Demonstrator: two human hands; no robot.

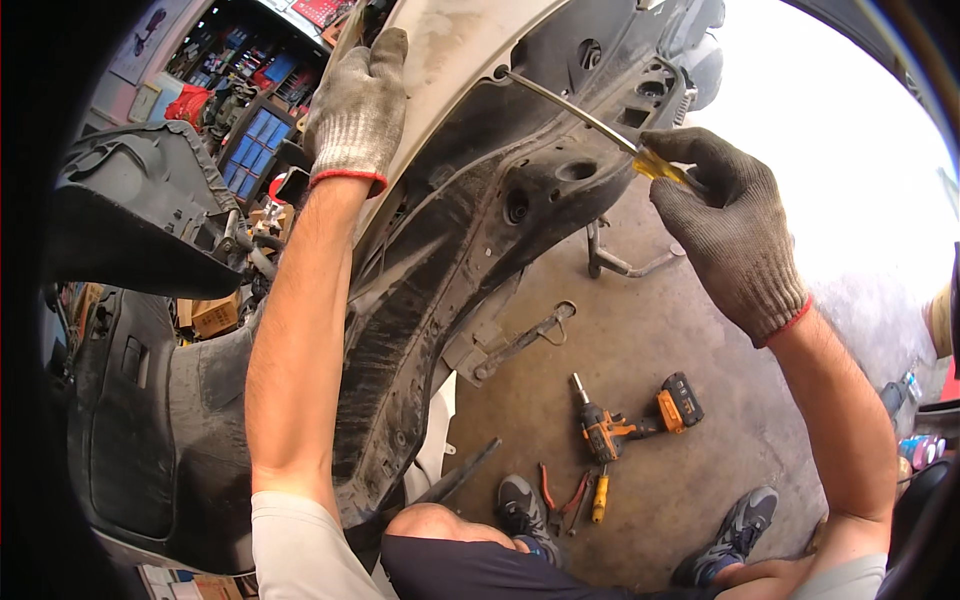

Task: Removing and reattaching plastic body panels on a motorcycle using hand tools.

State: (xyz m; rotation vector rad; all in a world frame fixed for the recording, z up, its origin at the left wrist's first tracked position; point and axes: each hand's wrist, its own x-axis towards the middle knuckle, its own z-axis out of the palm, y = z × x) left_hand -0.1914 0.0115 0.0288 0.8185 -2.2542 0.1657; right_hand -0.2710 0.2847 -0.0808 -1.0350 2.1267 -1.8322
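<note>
Your drill [603, 432] lies on floor [720, 420] ahead of your shoes [522, 505], pliers [578, 494] and screwdriver [600, 498] nearer you, vehicle [430, 330] left.

Yellow screwdriver handle [660, 171], red-cuffed grey gloves [735, 215], orange and black drill [605, 433], beige panel [440, 62]

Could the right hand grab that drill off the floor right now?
Probably not as it stands: the right hand is wrapped around a screwdriver, and the drill lies below on the floor. Nothing seems to cover the drill, though.
</note>
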